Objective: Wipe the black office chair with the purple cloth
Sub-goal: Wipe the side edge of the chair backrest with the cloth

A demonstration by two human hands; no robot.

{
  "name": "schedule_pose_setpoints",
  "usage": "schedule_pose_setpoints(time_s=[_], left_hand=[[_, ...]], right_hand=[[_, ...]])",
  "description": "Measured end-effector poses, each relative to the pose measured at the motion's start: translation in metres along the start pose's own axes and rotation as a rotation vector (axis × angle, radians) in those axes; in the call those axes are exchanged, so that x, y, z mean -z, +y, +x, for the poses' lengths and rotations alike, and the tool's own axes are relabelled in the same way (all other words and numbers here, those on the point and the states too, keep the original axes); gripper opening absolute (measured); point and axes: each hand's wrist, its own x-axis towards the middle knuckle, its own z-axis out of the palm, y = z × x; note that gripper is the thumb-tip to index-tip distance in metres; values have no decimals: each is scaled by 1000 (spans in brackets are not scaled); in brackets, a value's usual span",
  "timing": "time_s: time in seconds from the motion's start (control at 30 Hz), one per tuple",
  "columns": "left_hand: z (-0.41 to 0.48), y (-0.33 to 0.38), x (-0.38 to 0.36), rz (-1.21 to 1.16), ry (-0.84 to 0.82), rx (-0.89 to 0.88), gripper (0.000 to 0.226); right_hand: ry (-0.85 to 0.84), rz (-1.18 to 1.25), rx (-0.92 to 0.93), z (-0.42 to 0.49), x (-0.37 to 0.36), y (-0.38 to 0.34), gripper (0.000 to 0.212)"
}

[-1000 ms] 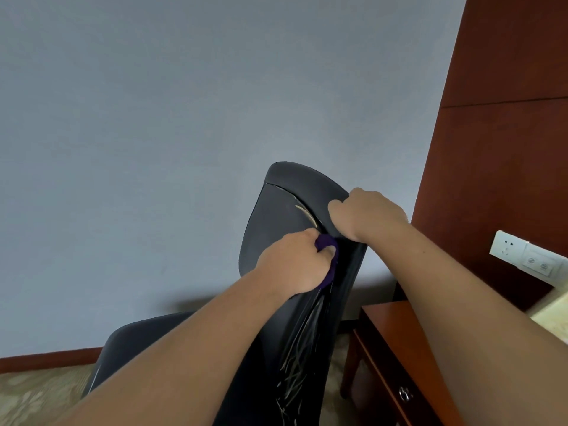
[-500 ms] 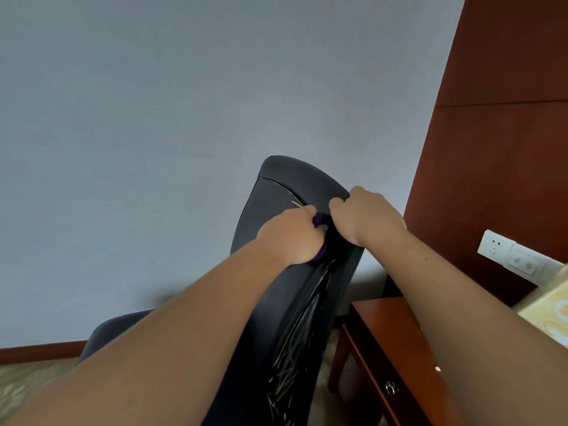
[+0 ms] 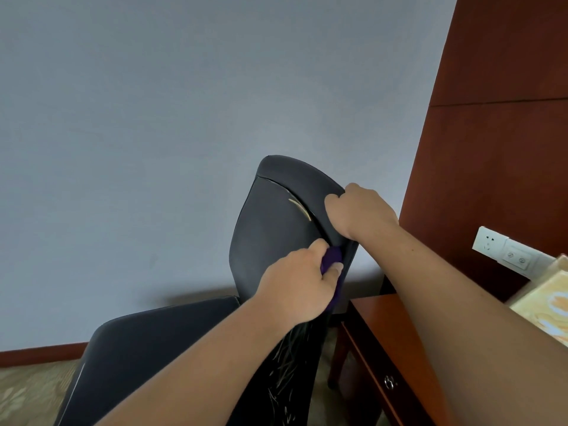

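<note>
Lower than before, my left hand (image 3: 295,284) clutches the purple cloth (image 3: 332,256) against the right edge of the black office chair (image 3: 270,229); my right hand (image 3: 361,210) stays curled over its top corner.

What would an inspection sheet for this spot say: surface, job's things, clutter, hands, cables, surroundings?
Surface: chair back, black, with pale cracks lower down.
Job's things: purple cloth pressed on the chair back's right edge.
Clutter: patterned box at the view's right edge; side table right of the chair.
Hands: left hand grips the purple cloth; right hand grips the chair back's upper edge.
Cables: nothing seen.
Surroundings: grey wall, wood panel, wall socket, carpet.
</note>
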Motion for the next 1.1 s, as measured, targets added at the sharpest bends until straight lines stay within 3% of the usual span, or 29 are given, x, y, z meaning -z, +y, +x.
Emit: schedule_pose_setpoints(time_s=[0.27, 0.63, 1.0, 1.1], left_hand=[[13, 15, 7, -89, 170, 26, 21], [-23, -20, -17, 262, 10, -48, 25], [-10, -4, -11, 88, 213, 17, 25], [-17, -13, -22, 112, 196, 11, 19]], right_hand=[[-19, 61, -5, 0, 0, 1, 33], [-37, 71, -12, -2, 3, 2, 33], [-21, 81, -8, -1, 0, 3, 31], [-21, 87, -7, 2, -1, 4, 31]])
